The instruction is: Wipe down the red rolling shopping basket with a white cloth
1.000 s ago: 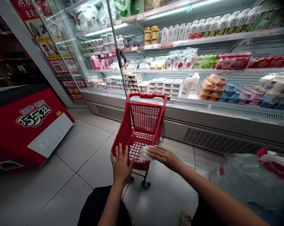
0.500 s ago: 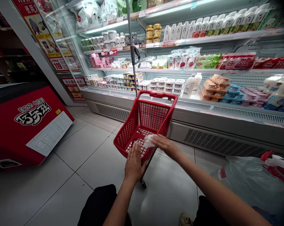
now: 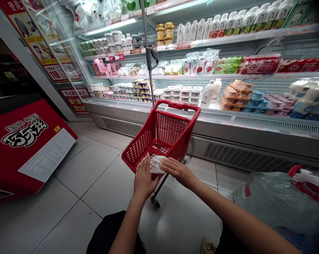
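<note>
A red plastic shopping cart (image 3: 172,128) with latticed walls stands in front of me, its low rim towards my hands. My left hand (image 3: 144,176) rests on that near rim with its fingers stretched out into the basket and the thumb apart, so it is open. Between my hands there is a crumpled white tissue (image 3: 156,164), pressed against the rim's right corner. My right hand (image 3: 177,172) has its fingers closed over the tissue's right side. The palm side of both hands is hidden.
Behind the cart runs a refrigerated shelf (image 3: 228,120) with yogurt cups, bottles and packs. A red freezer (image 3: 24,141) stands to the left. At lower right is a large clear plastic jug (image 3: 270,201) with a red handle. A cart wheel (image 3: 155,201) sits on the tiled floor.
My right hand has moved left and down with the tissue, from the right side of the cart to the near rim beside my left hand. The view has shifted slightly.
</note>
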{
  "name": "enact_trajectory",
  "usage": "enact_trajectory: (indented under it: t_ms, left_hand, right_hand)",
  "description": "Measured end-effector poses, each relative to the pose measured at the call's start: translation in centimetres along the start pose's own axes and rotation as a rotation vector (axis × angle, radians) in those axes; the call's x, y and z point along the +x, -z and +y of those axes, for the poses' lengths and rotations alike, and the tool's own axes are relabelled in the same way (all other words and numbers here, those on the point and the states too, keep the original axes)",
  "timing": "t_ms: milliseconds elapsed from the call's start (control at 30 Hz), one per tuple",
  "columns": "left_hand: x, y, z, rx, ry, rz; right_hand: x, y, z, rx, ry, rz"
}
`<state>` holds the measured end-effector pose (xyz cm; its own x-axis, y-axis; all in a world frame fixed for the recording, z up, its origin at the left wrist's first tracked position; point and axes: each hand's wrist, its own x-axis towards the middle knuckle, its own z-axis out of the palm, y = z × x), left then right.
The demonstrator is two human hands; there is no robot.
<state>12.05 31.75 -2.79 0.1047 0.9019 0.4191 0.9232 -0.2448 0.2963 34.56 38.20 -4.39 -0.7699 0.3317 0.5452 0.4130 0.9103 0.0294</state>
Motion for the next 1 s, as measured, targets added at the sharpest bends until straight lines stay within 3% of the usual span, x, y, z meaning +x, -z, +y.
enact_trajectory:
  t_ms: [67, 133, 300, 367, 467, 600, 667, 767, 900, 1000]
  left_hand:
    - [0.5, -0.3, 0.6, -0.02, -0.023, 0.008]
    - [0.7, -0.6, 1.0, -0.011, -0.052, 0.009]
    - [0.6, -0.6, 0.3, 0.046, -0.071, -0.018]
    - [0.5, -0.3, 0.0, 0.058, -0.098, -0.042]
    - [0.6, -0.5, 0.1, 0.1, -0.096, -0.06]
    - [2.0, -1.8, 1.3, 0.166, -0.006, -0.046]
    - [2.9, -2.6, 1.9, 0.168, -0.02, -0.033]
    - [3.8, -3.2, 2.3, 0.15, -0.086, -0.021]
    - [4.0, -2.6, 2.3, 0.134, -0.159, -0.017]
    - [4.0, -1.9, 2.0, 0.12, -0.201, -0.026]
  right_hand:
    - [0.3, 0.1, 1.1, 0.0, 0.032, -0.012]
    - [0.2, 0.7, 4.0, -0.018, 0.013, -0.002]
    - [-0.9, 3.4, 13.5, -0.152, -0.239, 0.044]
    - [-1.1, 4.2, 15.6, -0.18, -0.298, 0.032]
    - [-0.9, 4.0, 14.9, -0.163, -0.294, 0.023]
    - [0.0, 2.0, 10.7, -0.083, -0.142, 0.011]
    - [0.3, 1.6, 9.9, -0.06, -0.072, -0.002]
    - [0.4, 2.7, 12.1, -0.068, -0.053, -0.02]
    - [0.4, 5.0, 17.0, -0.145, -0.191, -0.004]
    - [0.3, 4.9, 17.0, -0.162, -0.266, 0.027]
